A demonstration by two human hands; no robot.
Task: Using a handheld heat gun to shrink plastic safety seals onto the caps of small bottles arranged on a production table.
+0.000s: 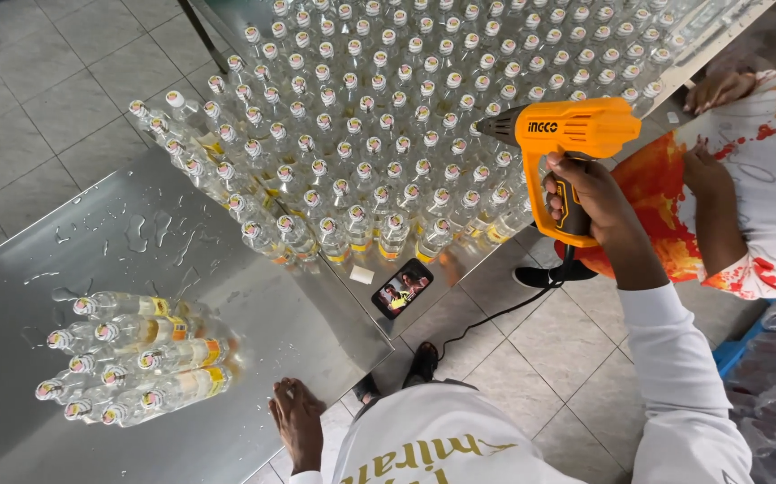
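Closest to my camera is a white shirt front, and just left of it my left hand [298, 421] rests with fingers curled over the edge of the wet steel table [137, 233], holding nothing. My right hand [590, 193] is raised out in front on a long white sleeve, closed tight around the grip of an orange heat gun [567, 134]. Its grey nozzle points left, level with the caps at the right edge of a large block of clear capped bottles [388, 116] standing upright and touching across a second steel table. A black cable [487, 324] trails from the gun to the tiled floor.

I judge the step in hand to be passing hot air over the bottle caps, row by row; the next move would call for a steady sweep of the nozzle along the near rows without lingering on 1 cap.

Near my left hand, a bundle of bottles [133, 358] lies on its side on the table. A smartphone [401, 288] with a lit screen lies at the table corner. At the right, another person's hands [715, 99] rest by the bottles.
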